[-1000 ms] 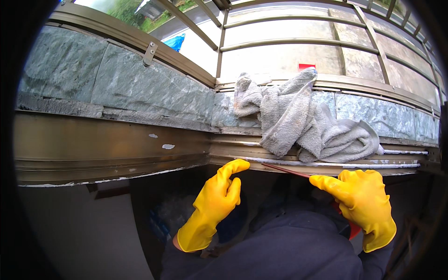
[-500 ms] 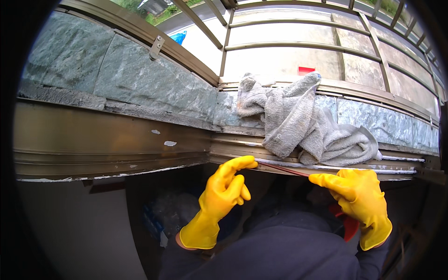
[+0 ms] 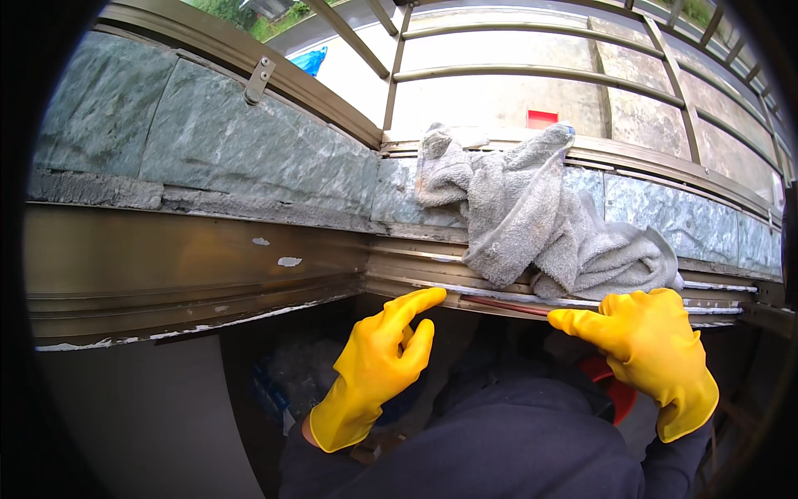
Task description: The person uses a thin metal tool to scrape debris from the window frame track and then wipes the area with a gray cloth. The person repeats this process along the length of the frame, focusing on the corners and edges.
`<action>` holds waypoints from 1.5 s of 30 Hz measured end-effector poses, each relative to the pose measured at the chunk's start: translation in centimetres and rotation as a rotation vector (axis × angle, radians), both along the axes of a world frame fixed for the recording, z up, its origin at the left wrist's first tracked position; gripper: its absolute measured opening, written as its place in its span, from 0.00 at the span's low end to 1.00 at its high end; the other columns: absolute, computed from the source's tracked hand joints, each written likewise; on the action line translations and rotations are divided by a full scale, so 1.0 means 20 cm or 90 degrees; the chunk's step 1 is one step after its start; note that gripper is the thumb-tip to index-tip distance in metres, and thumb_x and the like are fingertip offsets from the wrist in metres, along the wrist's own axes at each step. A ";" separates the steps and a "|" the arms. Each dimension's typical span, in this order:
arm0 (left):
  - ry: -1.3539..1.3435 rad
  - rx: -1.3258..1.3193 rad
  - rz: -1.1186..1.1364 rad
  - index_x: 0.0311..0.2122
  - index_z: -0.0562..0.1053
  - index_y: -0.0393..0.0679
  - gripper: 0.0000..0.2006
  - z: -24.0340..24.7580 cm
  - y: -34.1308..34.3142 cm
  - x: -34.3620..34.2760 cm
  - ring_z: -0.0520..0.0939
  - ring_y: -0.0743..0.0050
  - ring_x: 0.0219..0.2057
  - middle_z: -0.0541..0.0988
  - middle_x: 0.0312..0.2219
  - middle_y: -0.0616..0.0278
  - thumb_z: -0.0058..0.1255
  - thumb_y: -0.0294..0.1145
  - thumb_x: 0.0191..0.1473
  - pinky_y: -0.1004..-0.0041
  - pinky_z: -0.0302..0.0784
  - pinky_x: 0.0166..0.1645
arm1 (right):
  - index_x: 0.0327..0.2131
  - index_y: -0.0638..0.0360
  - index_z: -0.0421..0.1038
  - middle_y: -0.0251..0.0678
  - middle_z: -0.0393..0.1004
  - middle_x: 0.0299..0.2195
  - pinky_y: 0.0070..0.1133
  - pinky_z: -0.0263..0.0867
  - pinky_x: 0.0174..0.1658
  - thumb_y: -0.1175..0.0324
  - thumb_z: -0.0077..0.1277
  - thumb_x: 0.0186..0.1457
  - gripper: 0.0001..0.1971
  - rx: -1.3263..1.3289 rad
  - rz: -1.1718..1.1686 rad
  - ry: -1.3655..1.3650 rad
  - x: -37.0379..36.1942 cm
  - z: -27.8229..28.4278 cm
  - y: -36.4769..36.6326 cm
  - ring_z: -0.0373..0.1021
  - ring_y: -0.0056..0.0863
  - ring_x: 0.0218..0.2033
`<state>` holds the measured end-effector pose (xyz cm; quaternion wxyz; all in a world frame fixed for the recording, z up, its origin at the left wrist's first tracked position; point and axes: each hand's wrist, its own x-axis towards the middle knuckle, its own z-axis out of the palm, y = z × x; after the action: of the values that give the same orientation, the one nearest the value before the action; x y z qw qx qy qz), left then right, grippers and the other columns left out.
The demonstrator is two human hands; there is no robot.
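Note:
Both my hands wear yellow rubber gloves. My right hand (image 3: pixel 644 358) is closed on a thin reddish-brown stick (image 3: pixel 505 306), with its index finger laid along it. The stick points left and lies along the metal window track (image 3: pixel 407 270). Its tip stops a little short of my left hand (image 3: pixel 372 366). That hand holds nothing; its index finger reaches out to the track's near edge, thumb apart, the other fingers partly hidden. Beyond the track, a crumpled grey towel (image 3: pixel 532 216) drapes over the stone ledge and onto the rails.
Green-grey stone tiles (image 3: pixel 241 137) run behind the frame. Metal railing bars (image 3: pixel 540 75) stand beyond, with a red object (image 3: pixel 542 119) and a blue sheet (image 3: pixel 310 61) outside. Below the sill, a red bucket (image 3: pixel 619 395) is beside my right forearm. A clear plastic bag (image 3: pixel 303 374) is at lower left.
My left hand has drawn slightly left and down, its thumb spreading away from the index finger. My right hand has shifted a little, still holding the stick. The view has tilted slightly.

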<state>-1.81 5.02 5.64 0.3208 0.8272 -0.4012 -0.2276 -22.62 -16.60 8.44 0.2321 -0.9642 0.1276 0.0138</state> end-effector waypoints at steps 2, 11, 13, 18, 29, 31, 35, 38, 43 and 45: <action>0.002 -0.010 -0.007 0.48 0.78 0.43 0.17 -0.02 -0.01 0.00 0.73 0.86 0.13 0.77 0.16 0.65 0.51 0.21 0.52 0.83 0.65 0.22 | 0.44 0.39 0.80 0.30 0.67 0.18 0.29 0.60 0.24 0.73 0.57 0.37 0.25 0.013 0.012 0.029 0.01 0.01 -0.01 0.68 0.34 0.21; 0.109 -0.002 -0.015 0.49 0.76 0.40 0.16 -0.04 -0.04 0.01 0.70 0.89 0.12 0.74 0.14 0.70 0.46 0.22 0.55 0.84 0.64 0.21 | 0.51 0.40 0.75 0.40 0.77 0.24 0.34 0.68 0.30 0.70 0.53 0.51 0.22 0.220 0.026 0.150 0.03 -0.02 -0.10 0.72 0.43 0.25; 0.091 0.005 -0.037 0.49 0.76 0.40 0.16 -0.03 -0.06 0.01 0.71 0.89 0.12 0.74 0.13 0.70 0.46 0.22 0.56 0.84 0.64 0.21 | 0.52 0.40 0.75 0.41 0.77 0.24 0.32 0.69 0.29 0.71 0.53 0.53 0.21 0.256 0.027 0.172 0.02 -0.05 -0.12 0.73 0.41 0.24; 0.101 -0.006 -0.025 0.48 0.76 0.39 0.15 -0.02 -0.04 -0.01 0.70 0.89 0.13 0.76 0.17 0.70 0.45 0.21 0.56 0.83 0.64 0.21 | 0.54 0.41 0.74 0.40 0.78 0.24 0.24 0.70 0.28 0.74 0.49 0.57 0.21 0.452 -0.032 0.320 0.08 -0.01 -0.17 0.72 0.29 0.19; 0.068 0.128 -0.112 0.41 0.81 0.42 0.11 0.12 0.13 0.12 0.77 0.83 0.21 0.83 0.29 0.63 0.55 0.23 0.51 0.82 0.69 0.28 | 0.48 0.33 0.77 0.31 0.72 0.20 0.28 0.62 0.21 0.72 0.55 0.41 0.28 0.074 0.097 0.145 -0.06 0.16 -0.01 0.70 0.34 0.20; 0.107 0.035 0.064 0.39 0.81 0.40 0.12 0.11 0.13 0.12 0.68 0.92 0.19 0.78 0.28 0.70 0.55 0.16 0.48 0.86 0.60 0.25 | 0.43 0.41 0.80 0.32 0.66 0.15 0.29 0.58 0.20 0.76 0.57 0.33 0.27 0.073 0.001 0.031 -0.06 0.12 -0.03 0.67 0.33 0.16; 0.042 -0.061 0.054 0.38 0.80 0.39 0.12 0.07 0.11 0.14 0.63 0.93 0.20 0.78 0.35 0.69 0.55 0.14 0.48 0.87 0.58 0.26 | 0.42 0.46 0.81 0.33 0.67 0.15 0.27 0.58 0.22 0.78 0.57 0.32 0.27 0.107 -0.030 0.010 -0.07 0.06 -0.05 0.66 0.33 0.17; 0.035 -0.050 0.070 0.39 0.80 0.38 0.12 0.04 0.10 0.12 0.66 0.93 0.19 0.81 0.37 0.65 0.54 0.14 0.49 0.86 0.58 0.25 | 0.42 0.47 0.80 0.34 0.67 0.15 0.27 0.59 0.23 0.79 0.56 0.33 0.26 0.153 -0.029 0.044 -0.05 0.04 -0.08 0.66 0.33 0.17; -0.008 -0.016 0.048 0.41 0.81 0.40 0.13 0.00 0.04 0.10 0.69 0.88 0.16 0.83 0.38 0.61 0.55 0.17 0.48 0.84 0.64 0.24 | 0.43 0.47 0.80 0.34 0.67 0.15 0.28 0.60 0.24 0.79 0.55 0.33 0.26 0.160 -0.002 0.106 0.03 0.01 -0.09 0.67 0.34 0.18; -0.058 0.026 -0.001 0.42 0.80 0.43 0.15 -0.01 0.01 0.11 0.71 0.84 0.15 0.83 0.41 0.59 0.57 0.19 0.47 0.82 0.67 0.23 | 0.44 0.46 0.80 0.34 0.67 0.16 0.28 0.60 0.23 0.79 0.55 0.33 0.28 0.164 0.011 0.124 0.05 0.01 -0.10 0.67 0.34 0.18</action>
<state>0.39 5.24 5.50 0.2848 0.8429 -0.4114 -0.1981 -21.65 -18.62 8.59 0.3405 -0.9215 0.1383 0.1256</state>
